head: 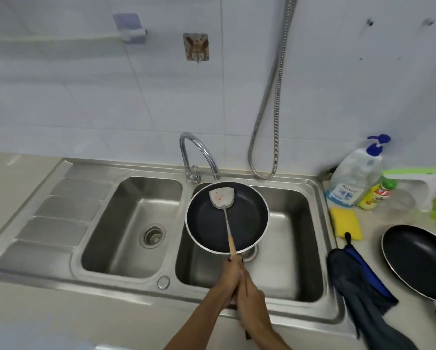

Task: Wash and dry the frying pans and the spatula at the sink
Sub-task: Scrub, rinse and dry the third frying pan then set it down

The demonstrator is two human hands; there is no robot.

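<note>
Frying pan (247, 218): dark inside, pale rim; held level over the right basin (295, 223) of the sink, far edge just under the tap (199, 152) spout.
Spatula (222, 197): metal blade lying in the pan at the far side, a few orange specks on it; thin shaft and wooden handle running back over the near rim into the hands.
Left hand (231, 274): fingers curled shut round the spatula's wooden handle, just past the pan rim.
Right hand (251, 296): pressed against the left, lying along the handles; what it grips is hidden, cannot tell.
Pan handle: covered by both hands.
Left basin (126, 223): drain strainer at the bottom.
Second frying pan (419, 261): black, on the desk (14, 178) at the right of the sink, partly cut by the frame edge.
Dark cloth (358, 286): draped over the desk edge between sink and second pan.
Yellow sponge (346, 223): flat on the desk, just beside the sink rim.
Soap bottle (356, 178): blue pump, upright by the wall, behind the sponge.
</note>
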